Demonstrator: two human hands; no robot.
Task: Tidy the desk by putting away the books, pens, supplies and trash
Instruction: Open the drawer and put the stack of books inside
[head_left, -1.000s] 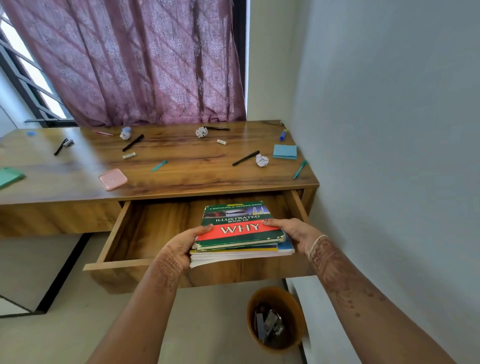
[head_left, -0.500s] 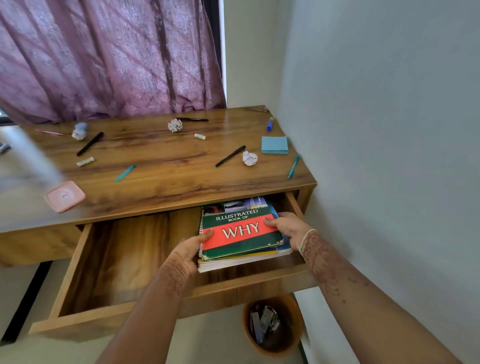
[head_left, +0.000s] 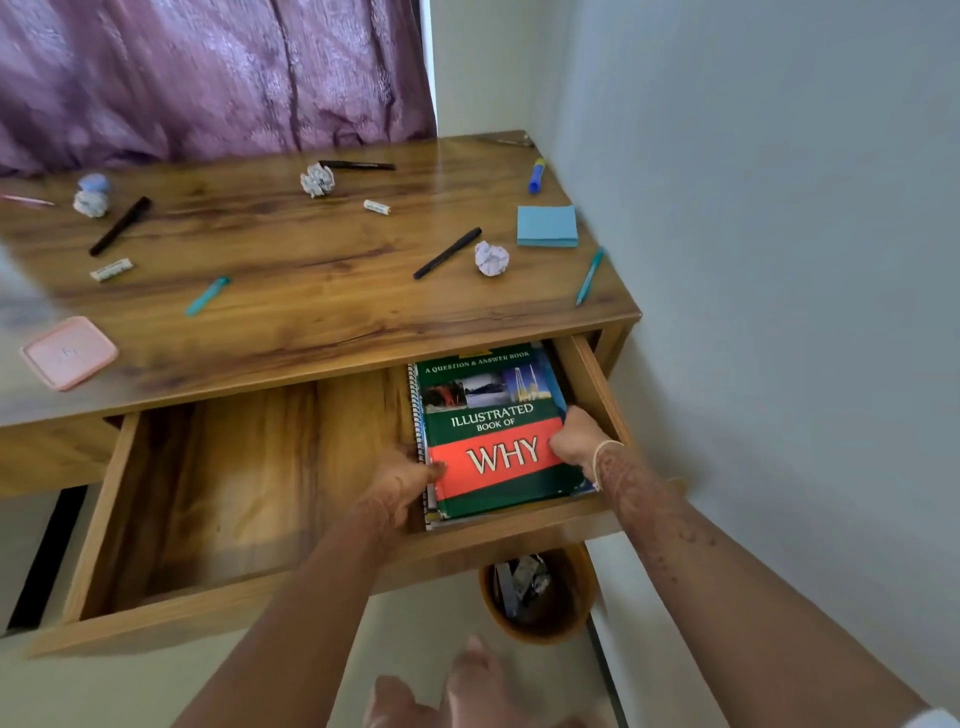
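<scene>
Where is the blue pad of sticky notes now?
In the head view, the blue pad lies near the right edge of the desk, between the blue marker and the teal pen.

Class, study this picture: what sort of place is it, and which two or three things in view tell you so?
Probably a home study corner: a wooden desk strewn with pens and a blue sticky-note pad, an open drawer holding a stack of books, and a purple curtain behind.

Grn/red book (head_left: 498, 467), blue notepad (head_left: 547, 224), pink lid (head_left: 68, 352), purple patt. curtain (head_left: 208, 73), wood-grain desk (head_left: 322, 301).
</scene>
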